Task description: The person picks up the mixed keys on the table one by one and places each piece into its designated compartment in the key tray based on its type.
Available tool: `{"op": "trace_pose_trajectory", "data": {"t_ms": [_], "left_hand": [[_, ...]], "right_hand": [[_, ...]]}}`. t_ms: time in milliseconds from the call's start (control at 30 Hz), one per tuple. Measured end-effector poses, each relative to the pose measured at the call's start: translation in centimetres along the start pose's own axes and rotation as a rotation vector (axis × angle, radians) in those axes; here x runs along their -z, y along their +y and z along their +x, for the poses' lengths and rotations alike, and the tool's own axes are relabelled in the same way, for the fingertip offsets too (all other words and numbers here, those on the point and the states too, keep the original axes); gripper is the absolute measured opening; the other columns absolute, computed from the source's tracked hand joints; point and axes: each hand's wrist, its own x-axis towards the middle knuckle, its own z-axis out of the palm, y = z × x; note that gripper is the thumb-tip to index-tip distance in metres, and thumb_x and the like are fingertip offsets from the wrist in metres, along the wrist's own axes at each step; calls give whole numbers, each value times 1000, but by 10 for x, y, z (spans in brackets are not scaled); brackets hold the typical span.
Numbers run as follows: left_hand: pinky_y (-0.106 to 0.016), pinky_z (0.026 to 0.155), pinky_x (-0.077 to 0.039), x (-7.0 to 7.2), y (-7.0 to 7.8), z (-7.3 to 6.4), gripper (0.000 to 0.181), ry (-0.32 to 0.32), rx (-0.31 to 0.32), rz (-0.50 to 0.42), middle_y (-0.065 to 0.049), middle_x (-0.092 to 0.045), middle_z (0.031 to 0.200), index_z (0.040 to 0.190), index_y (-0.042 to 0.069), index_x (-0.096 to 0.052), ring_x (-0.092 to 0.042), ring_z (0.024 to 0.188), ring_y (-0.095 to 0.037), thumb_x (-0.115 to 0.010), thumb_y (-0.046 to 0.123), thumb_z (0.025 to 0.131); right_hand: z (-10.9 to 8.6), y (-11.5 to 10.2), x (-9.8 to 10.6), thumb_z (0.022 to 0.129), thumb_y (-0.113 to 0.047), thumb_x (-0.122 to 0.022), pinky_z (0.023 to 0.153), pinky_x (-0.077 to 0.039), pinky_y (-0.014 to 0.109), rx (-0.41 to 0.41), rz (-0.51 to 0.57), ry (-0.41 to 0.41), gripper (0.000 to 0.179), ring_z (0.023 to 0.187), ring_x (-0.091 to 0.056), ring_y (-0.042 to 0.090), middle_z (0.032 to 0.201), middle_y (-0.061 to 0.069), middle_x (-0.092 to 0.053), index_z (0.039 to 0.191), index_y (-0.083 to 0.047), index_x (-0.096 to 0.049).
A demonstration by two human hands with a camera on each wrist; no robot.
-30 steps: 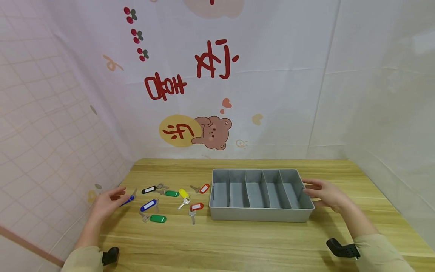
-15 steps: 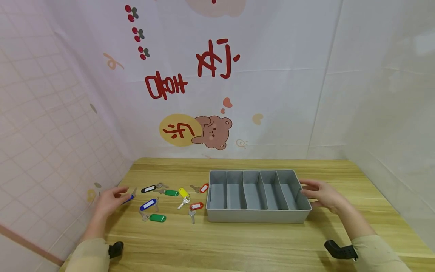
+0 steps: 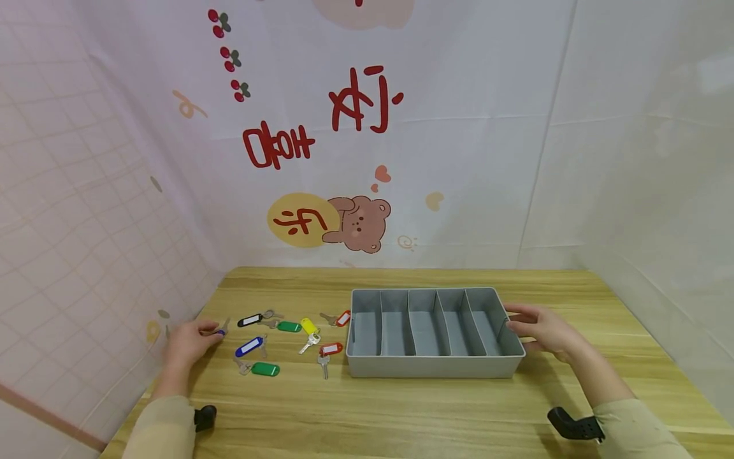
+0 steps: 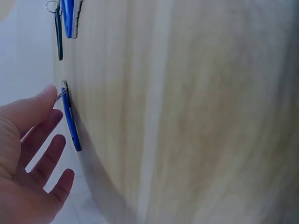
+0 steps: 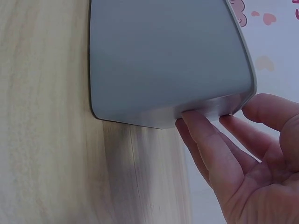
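At the left end of a group of tagged keys, my left hand [image 3: 188, 344] reaches over a blue-tagged key [image 3: 221, 331], its fingers partly covering the tag. In the left wrist view, thumb and forefinger are apart beside the ring of that blue tag [image 4: 71, 122], and the other fingers are loosely bent; I see no firm pinch. My right hand [image 3: 545, 330] touches the right end of a grey five-slot box [image 3: 430, 367]. In the right wrist view, extended fingers [image 5: 212, 144] press the box's outer end wall [image 5: 168, 56], with the thumb near its rim.
Several more tagged keys lie between left hand and box: black tag [image 3: 250, 320], blue tag [image 3: 249, 346], green tags [image 3: 266, 369], yellow tag [image 3: 309, 326] and red tags [image 3: 331, 349]. A patterned cloth wall [image 3: 459, 159] stands behind the wooden table [image 3: 401, 414].
The grey box has slid slightly left with my right hand against its end. My left hand has moved a little right and nearer the blue-tagged key, covering more of its tag.
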Motion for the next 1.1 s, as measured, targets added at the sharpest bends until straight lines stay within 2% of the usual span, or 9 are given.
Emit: {"op": "trace_pose_trajectory", "data": {"t_ms": [200,467,667,1100], "left_hand": [[-61,89,-43,0,0,0,35,-25,55,44,-25,-67,113,115,-4,-69,-56,108,-51,-74,17,88],[-60,86,-44,1,2,0,30,-27,72,44,-26,-66,113,111,-3,-72,-57,105,-49,-73,17,88],[-59,85,-45,-2,0,0,26,-18,70,53,-25,-68,111,108,-1,-73,-58,103,-49,-73,17,89],[-58,85,-44,-8,2,0,13,54,101,25,-22,-70,104,97,3,-77,-59,100,-48,-72,11,89]], "right_hand": [[-1,0,-1,101,-11,-58,82,-56,47,1,2,5,64,114,-59,32,142,42,-35,147,16,-24],[-1,0,-2,101,-11,-58,81,-56,46,3,-4,12,64,108,-62,24,142,42,-36,147,17,-24],[0,1,-3,101,-11,-58,81,-56,46,3,5,14,63,111,-61,27,141,41,-37,147,16,-24],[-2,2,-3,101,-12,-57,83,-55,46,-10,-3,15,64,123,-52,39,143,40,-36,148,15,-24]]}}
